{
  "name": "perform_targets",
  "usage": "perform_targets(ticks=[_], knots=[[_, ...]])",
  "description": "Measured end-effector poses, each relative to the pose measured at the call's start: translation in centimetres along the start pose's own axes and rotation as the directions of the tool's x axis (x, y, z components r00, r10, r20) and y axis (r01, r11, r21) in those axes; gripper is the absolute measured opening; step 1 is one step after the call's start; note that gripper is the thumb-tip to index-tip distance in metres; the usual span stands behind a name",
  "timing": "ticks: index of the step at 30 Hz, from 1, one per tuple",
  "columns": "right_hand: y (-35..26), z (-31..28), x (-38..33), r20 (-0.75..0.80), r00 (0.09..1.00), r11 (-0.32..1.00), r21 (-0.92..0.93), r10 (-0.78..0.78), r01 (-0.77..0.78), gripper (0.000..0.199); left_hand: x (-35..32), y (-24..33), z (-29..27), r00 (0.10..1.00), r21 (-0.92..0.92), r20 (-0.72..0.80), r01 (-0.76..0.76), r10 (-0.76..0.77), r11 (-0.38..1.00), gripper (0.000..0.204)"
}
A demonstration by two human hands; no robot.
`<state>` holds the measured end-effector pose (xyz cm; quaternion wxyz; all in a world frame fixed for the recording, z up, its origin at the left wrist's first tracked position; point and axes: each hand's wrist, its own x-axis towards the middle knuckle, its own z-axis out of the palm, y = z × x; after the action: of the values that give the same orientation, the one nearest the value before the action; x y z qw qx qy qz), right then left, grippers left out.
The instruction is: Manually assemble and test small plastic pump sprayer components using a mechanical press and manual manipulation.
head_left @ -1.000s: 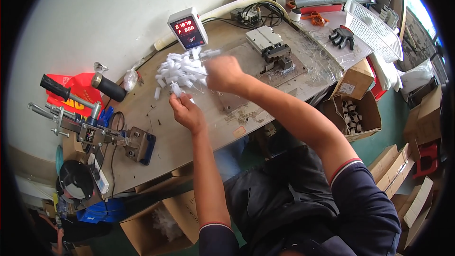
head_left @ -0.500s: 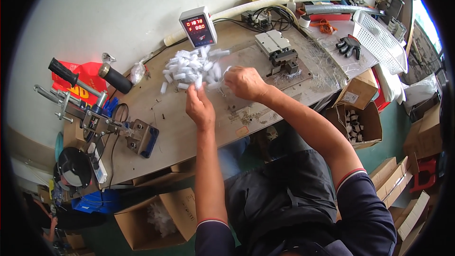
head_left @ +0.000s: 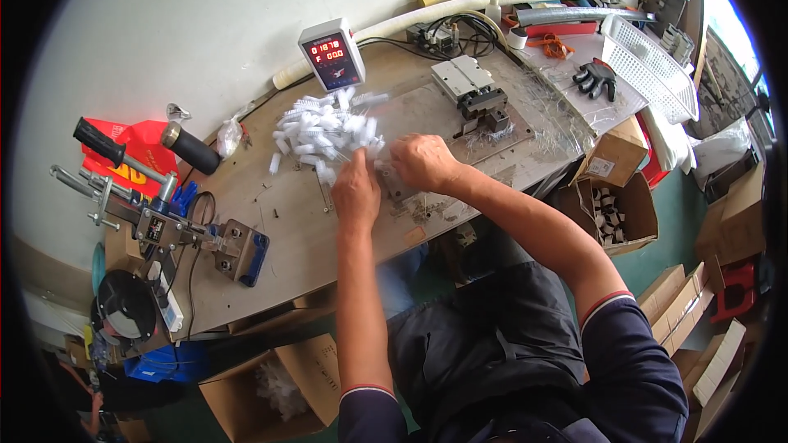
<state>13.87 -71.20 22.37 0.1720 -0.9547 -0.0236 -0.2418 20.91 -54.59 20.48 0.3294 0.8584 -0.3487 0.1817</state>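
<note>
A heap of short, white, ribbed plastic tube pieces (head_left: pixel 316 127) lies on the worktable (head_left: pixel 320 230) in front of me. At its near right edge is my left hand (head_left: pixel 356 190), thumb and fingers drawn together. A blurred whitish piece shows by its fingertips; whether it is gripped or lies behind them is unclear. My right hand (head_left: pixel 423 162) is close beside it on the right, its fingers curled inward. What the right fingers hold, if anything, is hidden by the hand. The two hands are a small gap apart, just above the table.
Behind the heap stands a counter box with a red display (head_left: pixel 332 56). A metal fixture (head_left: pixel 476 90) sits at right, a lever press (head_left: pixel 164 221) at left. Further right are a black glove (head_left: pixel 595 80) and white basket (head_left: pixel 648 66). Cardboard boxes (head_left: pixel 304 377) stand below the table.
My left hand has moved slightly right and toward the right hand; the white piece that stood up from its fingertips no longer shows there. The view has shifted a little.
</note>
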Motion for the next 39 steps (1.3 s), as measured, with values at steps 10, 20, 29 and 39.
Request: perform_targets(ticks=[10, 20, 29, 39], knots=[[1.9, -3.9, -2.5, 0.084, 0.981, 0.984, 0.027, 0.176, -0.178, 0.016, 0.5, -0.2, 0.2, 1.0, 0.038, -0.001, 0.03, -0.03, 0.999, 0.017], [2.0, -1.7, -1.2, -0.011, 0.979, 0.974, -0.105, 0.202, -0.202, 0.016, 0.2, -0.5, 0.3, 0.991, -0.016, -0.048, 0.123, -0.124, 0.992, 0.019], [1.9, -4.8, -6.6, -0.101, 0.879, 0.88, 0.152, 0.466, -0.449, 0.02, -0.5, -1.6, -0.2, 0.935, -0.147, -0.262, 0.204, -0.237, 0.968, 0.023], [8.3, -7.9, -10.8, -0.223, 0.743, 0.774, 0.258, 0.631, -0.579, 0.016, -0.2, -0.5, -0.1, 0.961, -0.091, -0.185, 0.19, -0.204, 0.977, 0.027]])
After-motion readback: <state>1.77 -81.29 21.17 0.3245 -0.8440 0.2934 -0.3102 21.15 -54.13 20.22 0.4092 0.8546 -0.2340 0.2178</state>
